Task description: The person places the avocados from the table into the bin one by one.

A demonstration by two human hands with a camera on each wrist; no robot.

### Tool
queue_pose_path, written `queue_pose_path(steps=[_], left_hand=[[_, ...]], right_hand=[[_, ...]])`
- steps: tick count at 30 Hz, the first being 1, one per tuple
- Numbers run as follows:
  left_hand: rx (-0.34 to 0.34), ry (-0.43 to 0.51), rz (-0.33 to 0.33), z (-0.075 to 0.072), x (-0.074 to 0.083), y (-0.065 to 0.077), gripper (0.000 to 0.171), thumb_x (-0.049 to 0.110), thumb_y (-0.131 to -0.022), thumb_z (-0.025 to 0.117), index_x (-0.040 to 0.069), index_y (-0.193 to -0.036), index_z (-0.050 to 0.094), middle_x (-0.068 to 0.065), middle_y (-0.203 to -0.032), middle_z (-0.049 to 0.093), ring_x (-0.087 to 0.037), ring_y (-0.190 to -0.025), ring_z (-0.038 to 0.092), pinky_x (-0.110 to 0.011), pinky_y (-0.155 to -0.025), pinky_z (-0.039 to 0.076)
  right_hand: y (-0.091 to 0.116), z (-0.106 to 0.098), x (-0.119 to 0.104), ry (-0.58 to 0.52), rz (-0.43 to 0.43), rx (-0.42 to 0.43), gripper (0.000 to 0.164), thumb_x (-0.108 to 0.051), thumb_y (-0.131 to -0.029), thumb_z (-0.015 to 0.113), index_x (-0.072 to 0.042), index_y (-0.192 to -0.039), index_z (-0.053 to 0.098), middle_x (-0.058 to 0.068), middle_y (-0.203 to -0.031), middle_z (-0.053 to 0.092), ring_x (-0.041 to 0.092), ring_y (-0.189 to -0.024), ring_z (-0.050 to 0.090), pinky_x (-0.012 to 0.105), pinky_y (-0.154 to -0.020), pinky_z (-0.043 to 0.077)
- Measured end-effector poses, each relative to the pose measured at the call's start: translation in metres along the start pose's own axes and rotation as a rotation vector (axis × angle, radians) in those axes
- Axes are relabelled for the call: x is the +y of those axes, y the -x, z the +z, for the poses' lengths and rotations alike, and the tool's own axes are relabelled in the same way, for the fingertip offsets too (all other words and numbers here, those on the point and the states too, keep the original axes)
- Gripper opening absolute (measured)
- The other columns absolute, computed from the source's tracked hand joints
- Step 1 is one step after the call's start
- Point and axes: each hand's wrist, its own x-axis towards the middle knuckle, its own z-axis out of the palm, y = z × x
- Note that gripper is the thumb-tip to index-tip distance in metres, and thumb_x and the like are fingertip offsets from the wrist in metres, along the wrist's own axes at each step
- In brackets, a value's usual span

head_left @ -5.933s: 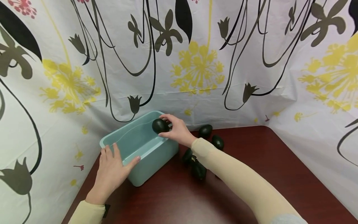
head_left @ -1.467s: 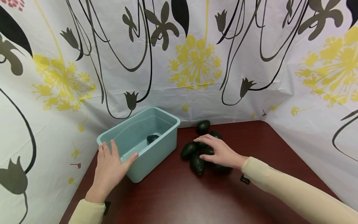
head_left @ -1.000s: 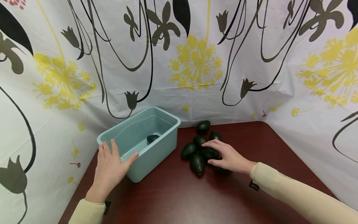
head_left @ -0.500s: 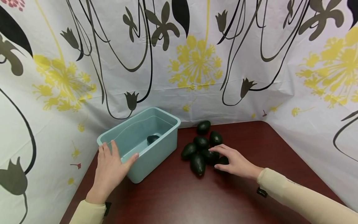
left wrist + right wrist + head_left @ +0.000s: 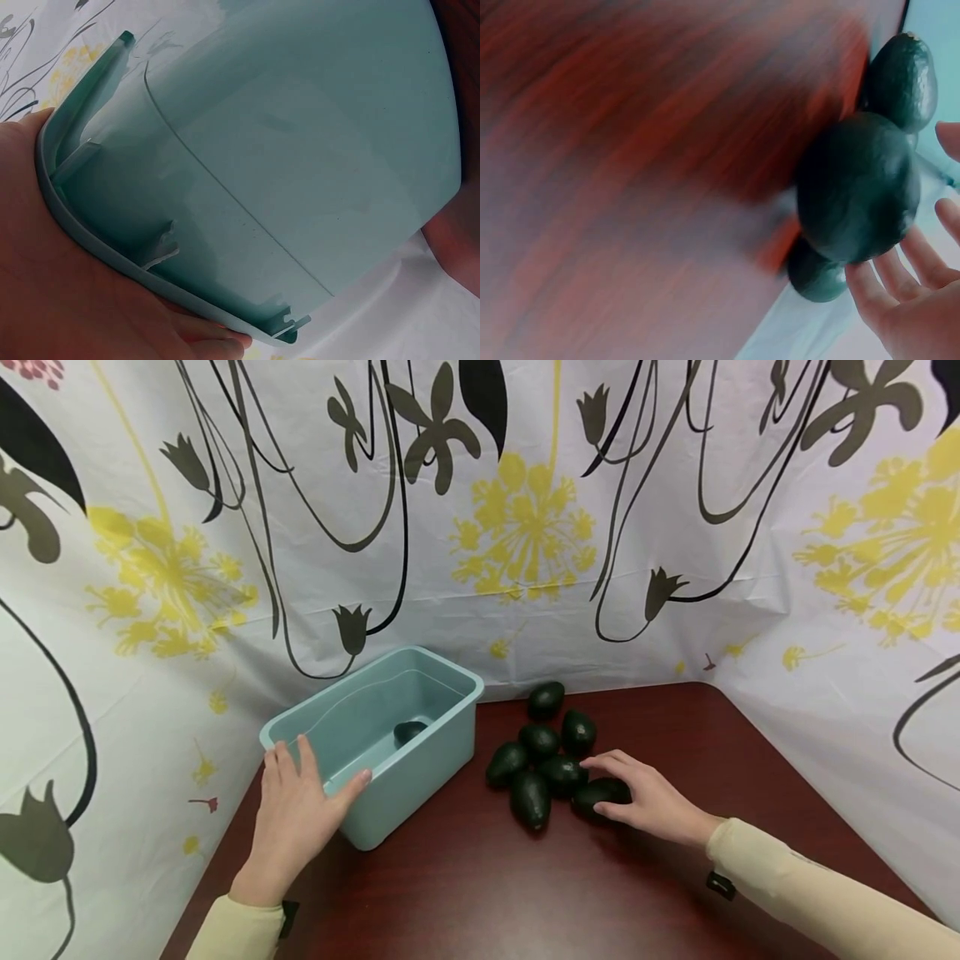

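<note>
My left hand [image 5: 292, 814] rests with spread fingers on the near-left end of a pale teal plastic bin [image 5: 420, 785]; its palm lies along the rim in the left wrist view. Inside that bin sits one dark green avocado [image 5: 408, 732]. My right hand [image 5: 651, 800] is at the rightmost avocado [image 5: 594, 797] of a group on the table, thumb and fingers spread around its right side. The right wrist view has this avocado [image 5: 859, 187] large, with fingertips [image 5: 859, 274] right at its lower edge and the thumb apart from it.
Several more avocados, such as this front one [image 5: 529, 802] and one at the back [image 5: 546, 700], lie close together right of the bin. The dark red table [image 5: 487, 893] ends at a patterned cloth [image 5: 645, 660] hanging behind and along the sides.
Earlier my right hand held an avocado over the bin; one now lies inside. The hand has since moved over the group and rightward to the rightmost avocado. My left hand stays put.
</note>
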Motion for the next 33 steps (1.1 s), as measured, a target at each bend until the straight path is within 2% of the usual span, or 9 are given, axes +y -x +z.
queue_pose_path(steps=[4,7,11,16,33], left_hand=[[0.005,-0.003,0.007,-0.001,0.000,-0.001,0.125,0.083,-0.086,0.045,-0.013,-0.155,0.005,-0.044,-0.156,0.003,-0.060,-0.143,0.003,-0.072,-0.108,0.019],[0.009,-0.007,0.013,0.000,0.000,-0.001,0.125,0.083,-0.086,0.044,-0.013,-0.155,0.006,-0.044,-0.155,0.003,-0.060,-0.143,0.004,-0.072,-0.108,0.019],[0.002,-0.010,0.010,0.001,-0.001,-0.001,0.125,0.084,-0.086,0.043,-0.013,-0.155,0.005,-0.044,-0.155,0.003,-0.060,-0.143,0.004,-0.072,-0.107,0.020],[0.002,-0.012,0.005,0.001,-0.001,-0.001,0.124,0.084,-0.086,0.043,-0.013,-0.155,0.005,-0.044,-0.155,0.003,-0.060,-0.143,0.004,-0.073,-0.106,0.021],[0.024,-0.012,0.020,0.001,-0.001,-0.001,0.122,0.082,-0.088,0.044,-0.013,-0.155,0.007,-0.044,-0.155,0.005,-0.060,-0.142,0.006,-0.072,-0.106,0.022]], right_hand=[[0.003,0.001,0.008,-0.001,-0.002,0.006,0.061,-0.025,-0.087,0.081,-0.023,-0.143,0.055,-0.006,-0.135,0.055,0.013,-0.122,0.055,0.041,-0.093,0.050],[0.006,0.003,0.014,0.005,-0.002,0.013,0.061,-0.024,-0.086,0.083,-0.022,-0.141,0.056,-0.005,-0.134,0.056,0.015,-0.121,0.056,0.036,-0.093,0.049],[0.009,0.006,0.019,0.016,0.011,0.011,0.063,-0.023,-0.083,0.085,-0.023,-0.139,0.057,-0.008,-0.133,0.056,0.009,-0.120,0.054,0.031,-0.092,0.048],[0.011,0.009,0.020,0.002,0.056,-0.006,0.066,-0.020,-0.079,0.088,-0.025,-0.138,0.058,-0.012,-0.132,0.054,0.005,-0.120,0.052,0.032,-0.090,0.050],[0.011,0.010,0.023,-0.024,0.102,-0.008,0.069,-0.015,-0.075,0.089,-0.027,-0.136,0.059,-0.015,-0.127,0.053,0.006,-0.111,0.055,0.030,-0.084,0.051]])
